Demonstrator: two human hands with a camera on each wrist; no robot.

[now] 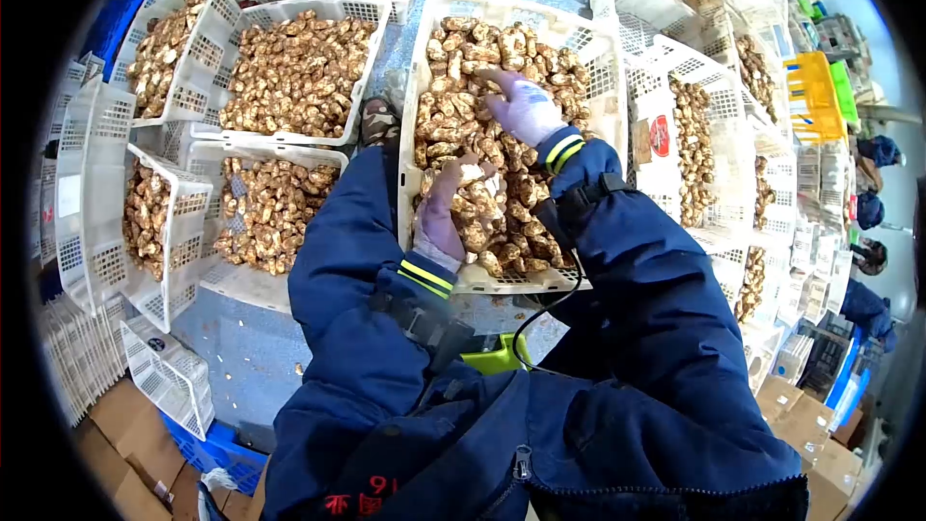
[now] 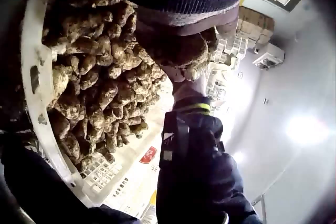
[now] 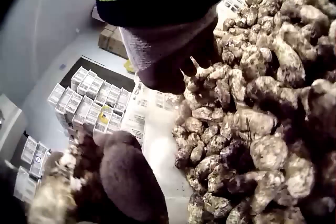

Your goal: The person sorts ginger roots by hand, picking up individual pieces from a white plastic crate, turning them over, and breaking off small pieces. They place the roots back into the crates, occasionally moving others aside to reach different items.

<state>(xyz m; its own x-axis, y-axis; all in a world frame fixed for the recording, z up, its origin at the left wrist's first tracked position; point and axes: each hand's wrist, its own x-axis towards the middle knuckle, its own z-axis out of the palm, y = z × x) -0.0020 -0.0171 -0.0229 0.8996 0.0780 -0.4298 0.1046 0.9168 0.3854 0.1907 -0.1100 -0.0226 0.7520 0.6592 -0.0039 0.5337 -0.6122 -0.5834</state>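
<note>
My left hand (image 1: 442, 217), in a purple-grey glove, grips a large knobbly brown-and-cream tuber clump (image 1: 477, 201) above the near half of a white plastic crate (image 1: 410, 150). In the right wrist view this clump (image 3: 55, 187) shows bits of pale flesh beside the gloved fingers (image 3: 128, 174). My right hand (image 1: 526, 111), in a white and purple glove, reaches over the crate's far half. Its fingers are spread above the loose tubers (image 1: 444, 116). Heaped tubers (image 3: 257, 129) lie right beside this hand in the right wrist view, its fingertips hidden there.
More tuber-filled crates stand to the left (image 1: 352, 130) and right (image 1: 632, 150) of this one. A green stool (image 1: 494, 355) shows by my lap on the blue floor (image 1: 241, 347). Cardboard boxes (image 1: 130, 434) lie at lower left. Other people (image 1: 868, 207) are at the far right.
</note>
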